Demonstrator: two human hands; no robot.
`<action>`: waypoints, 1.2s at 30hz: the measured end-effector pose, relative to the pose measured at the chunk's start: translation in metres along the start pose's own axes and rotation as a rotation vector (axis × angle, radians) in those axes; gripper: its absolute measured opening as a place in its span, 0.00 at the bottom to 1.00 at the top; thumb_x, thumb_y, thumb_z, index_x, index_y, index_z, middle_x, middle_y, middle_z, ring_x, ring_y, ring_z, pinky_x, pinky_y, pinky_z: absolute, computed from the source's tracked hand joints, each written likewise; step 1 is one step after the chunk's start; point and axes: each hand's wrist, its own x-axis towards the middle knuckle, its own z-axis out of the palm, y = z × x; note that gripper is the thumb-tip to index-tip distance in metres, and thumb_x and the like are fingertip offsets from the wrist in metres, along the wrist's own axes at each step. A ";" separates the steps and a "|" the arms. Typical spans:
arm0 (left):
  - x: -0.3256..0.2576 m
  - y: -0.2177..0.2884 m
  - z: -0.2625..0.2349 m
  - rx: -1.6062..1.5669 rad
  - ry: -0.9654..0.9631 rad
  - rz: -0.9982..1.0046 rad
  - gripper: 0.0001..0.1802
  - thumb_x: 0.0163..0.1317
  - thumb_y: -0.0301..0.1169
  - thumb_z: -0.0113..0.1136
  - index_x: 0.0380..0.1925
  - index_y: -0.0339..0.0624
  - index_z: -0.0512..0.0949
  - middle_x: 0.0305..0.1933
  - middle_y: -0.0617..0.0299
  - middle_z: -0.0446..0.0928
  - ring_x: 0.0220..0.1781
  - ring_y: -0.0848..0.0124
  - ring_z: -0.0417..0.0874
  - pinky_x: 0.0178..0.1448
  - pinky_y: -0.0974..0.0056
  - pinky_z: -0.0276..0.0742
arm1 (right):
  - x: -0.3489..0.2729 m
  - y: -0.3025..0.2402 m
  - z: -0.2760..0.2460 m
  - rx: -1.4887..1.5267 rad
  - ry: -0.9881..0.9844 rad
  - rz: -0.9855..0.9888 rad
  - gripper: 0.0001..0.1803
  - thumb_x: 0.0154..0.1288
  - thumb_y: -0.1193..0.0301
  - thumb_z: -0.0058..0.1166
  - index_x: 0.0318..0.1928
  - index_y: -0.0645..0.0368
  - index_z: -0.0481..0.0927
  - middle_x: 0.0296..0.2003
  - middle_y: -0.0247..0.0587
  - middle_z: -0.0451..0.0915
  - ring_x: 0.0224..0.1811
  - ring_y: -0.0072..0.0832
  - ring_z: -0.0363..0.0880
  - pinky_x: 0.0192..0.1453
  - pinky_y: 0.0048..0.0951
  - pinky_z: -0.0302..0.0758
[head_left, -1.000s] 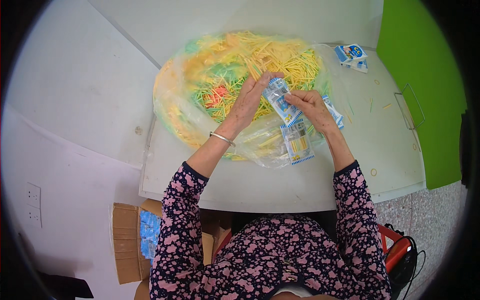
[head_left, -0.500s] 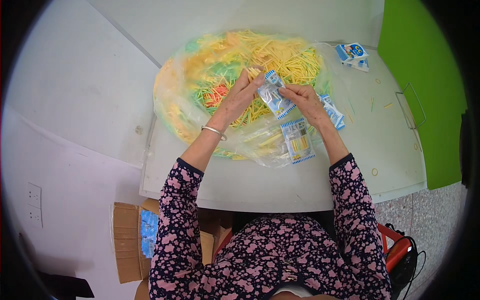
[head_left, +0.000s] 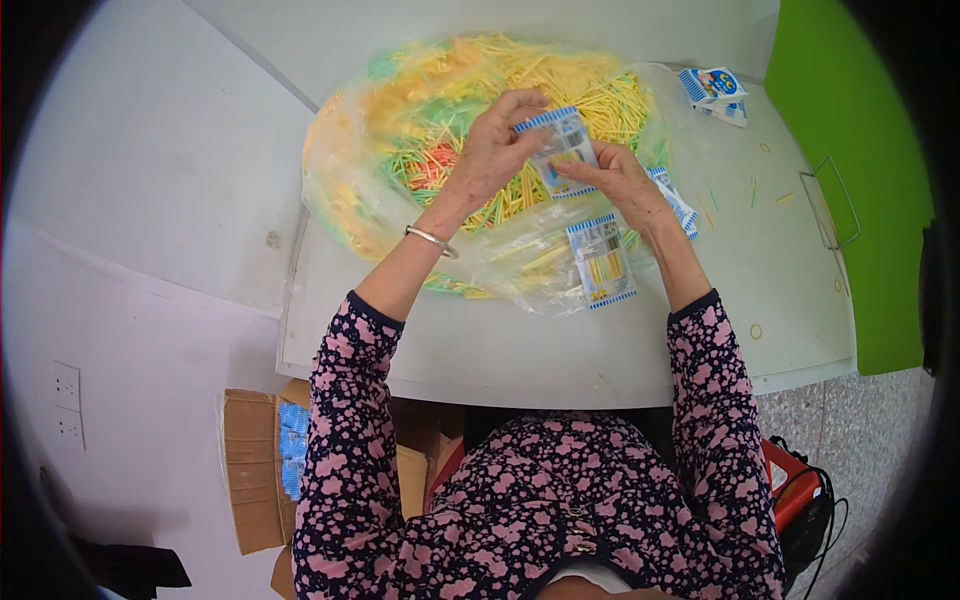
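— What did the two hands have between them?

— A small, flat packet (head_left: 560, 150) of clear film with blue-and-white striped edges, held up over the heap at about twelve o'clock from the person. The left hand (head_left: 492, 150) pinched its left edge, fingers (head_left: 520, 108) curled narrow round the top corner. The right hand (head_left: 620, 180) gripped the lower right edge, its fingers closed on the film.

— And the heap beneath?

— A big, crinkled bag (head_left: 350, 190) of thin transparent plastic, glossy and slack, spread open on the bench (head_left: 480, 340). It was filled with thin straight sticks (head_left: 590, 85), mostly yellow, with some green and orange, lying tangled every which way.

— Anything else lying near?

— A second packet (head_left: 602, 262) of the same striped kind, rectangular and flat with yellow sticks inside, lay on the bag's loose edge at roughly six o'clock from the right hand. Another striped packet (head_left: 675, 200) peeked out just beside the right wrist, at about three o'clock. Well apart, at one o'clock on the far corner, sat a small pile of blue printed packets (head_left: 712, 88).

— The bench itself?

— Pale grey, smooth and matt, with a few stray sticks scattered toward three o'clock. A thin metal bangle (head_left: 432, 240) circled the left wrist, and both sleeves were dark floral fabric. A brown cardboard box (head_left: 250, 470) stood on the floor at eight o'clock.
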 end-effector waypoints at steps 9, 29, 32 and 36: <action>-0.024 -0.025 -0.017 0.663 -0.022 -0.207 0.14 0.55 0.39 0.62 0.29 0.38 0.80 0.38 0.58 0.78 0.43 0.66 0.76 0.49 0.62 0.71 | -0.020 0.009 -0.041 0.150 0.158 -0.029 0.12 0.61 0.67 0.57 0.39 0.63 0.81 0.34 0.33 0.82 0.33 0.14 0.77 0.37 0.17 0.72; -0.025 -0.051 -0.029 0.513 0.117 -0.359 0.13 0.59 0.31 0.57 0.18 0.38 0.76 0.22 0.64 0.77 0.21 0.77 0.74 0.28 0.72 0.71 | -0.038 0.024 -0.018 0.069 0.111 0.042 0.14 0.60 0.62 0.58 0.38 0.60 0.82 0.31 0.30 0.81 0.31 0.13 0.74 0.37 0.18 0.69; -0.022 -0.035 -0.026 0.189 0.194 -0.317 0.12 0.62 0.32 0.55 0.21 0.38 0.74 0.27 0.63 0.79 0.25 0.76 0.79 0.33 0.73 0.75 | -0.039 0.020 -0.015 0.036 0.064 0.083 0.14 0.59 0.61 0.59 0.35 0.61 0.83 0.29 0.30 0.81 0.31 0.13 0.74 0.39 0.19 0.68; -0.017 0.003 -0.022 0.019 0.173 -0.373 0.10 0.65 0.34 0.51 0.30 0.38 0.71 0.31 0.57 0.80 0.33 0.73 0.82 0.39 0.69 0.78 | -0.037 0.018 -0.011 0.001 -0.005 0.119 0.14 0.57 0.61 0.61 0.34 0.61 0.83 0.29 0.30 0.81 0.31 0.13 0.74 0.42 0.19 0.67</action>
